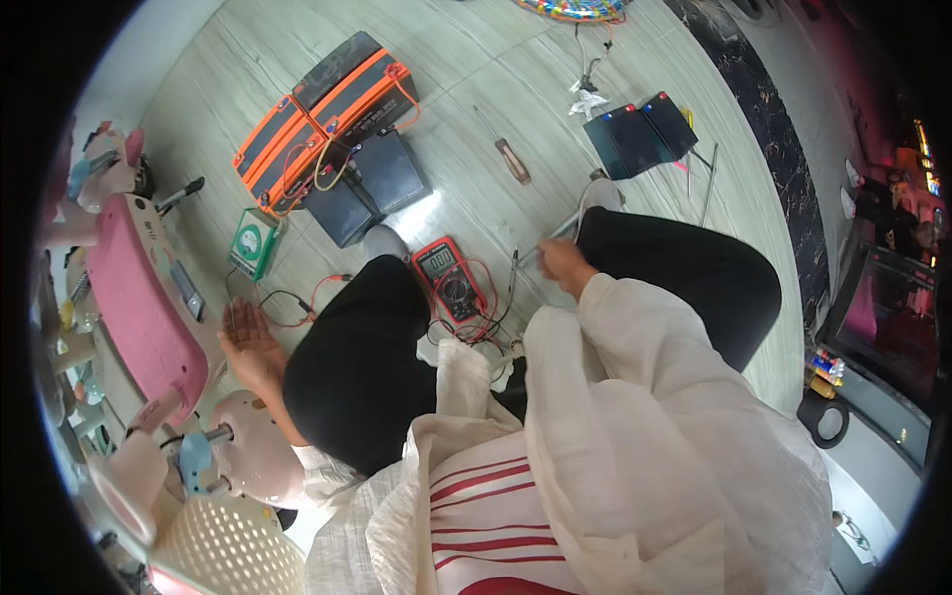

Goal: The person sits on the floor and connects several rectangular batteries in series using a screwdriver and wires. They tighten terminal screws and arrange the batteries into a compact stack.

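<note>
My left hand [253, 345] is held palm up beside my left knee, fingers stretched out, with nothing in it. Close to it lie red and black test clips [309, 309] on thin leads and a small green-and-white device [255, 243]. My right hand [563, 263] is curled in front of my right shin; a thin greyish piece shows at its fingers, but its kind is unclear. Between my feet a red multimeter [453, 283] with a lit display lies on the floor, its leads bunched below it. A black test probe [513, 266] rests between the meter and my right hand.
Ahead on the left stand orange-and-black batteries [347, 104] joined by wires, with dark battery blocks [389, 171] against them. A screwdriver [511, 159] lies mid-floor. More dark batteries [640, 136] sit ahead right, near a metal rod [710, 185]. A pink child's seat [149, 297] stands left.
</note>
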Action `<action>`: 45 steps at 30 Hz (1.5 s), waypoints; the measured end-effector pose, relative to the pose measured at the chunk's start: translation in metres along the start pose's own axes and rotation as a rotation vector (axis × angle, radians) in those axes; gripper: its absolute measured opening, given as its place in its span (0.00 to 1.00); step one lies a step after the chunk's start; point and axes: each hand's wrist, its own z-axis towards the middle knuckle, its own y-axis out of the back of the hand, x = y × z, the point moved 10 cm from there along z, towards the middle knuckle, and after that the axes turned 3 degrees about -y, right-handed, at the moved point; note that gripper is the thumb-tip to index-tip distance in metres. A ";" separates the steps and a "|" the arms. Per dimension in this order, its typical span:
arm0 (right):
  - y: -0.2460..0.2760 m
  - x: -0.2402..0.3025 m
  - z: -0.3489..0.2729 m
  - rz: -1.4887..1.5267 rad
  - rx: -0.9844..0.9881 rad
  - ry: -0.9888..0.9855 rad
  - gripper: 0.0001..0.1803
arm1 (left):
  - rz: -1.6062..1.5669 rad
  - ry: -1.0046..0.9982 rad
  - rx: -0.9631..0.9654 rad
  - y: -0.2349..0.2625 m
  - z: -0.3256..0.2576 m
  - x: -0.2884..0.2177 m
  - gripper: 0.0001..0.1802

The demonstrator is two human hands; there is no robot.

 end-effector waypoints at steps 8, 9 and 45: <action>-0.070 0.033 -0.090 -1.056 0.025 0.592 0.23 | -0.222 -0.386 0.377 -0.046 -0.106 -0.168 0.24; -0.079 0.037 -0.097 -1.034 0.048 0.624 0.22 | -0.218 -0.425 0.437 -0.057 -0.122 -0.180 0.23; -0.181 0.102 -0.296 -0.702 0.285 1.080 0.18 | -0.201 0.104 0.535 -0.108 -0.143 -0.091 0.25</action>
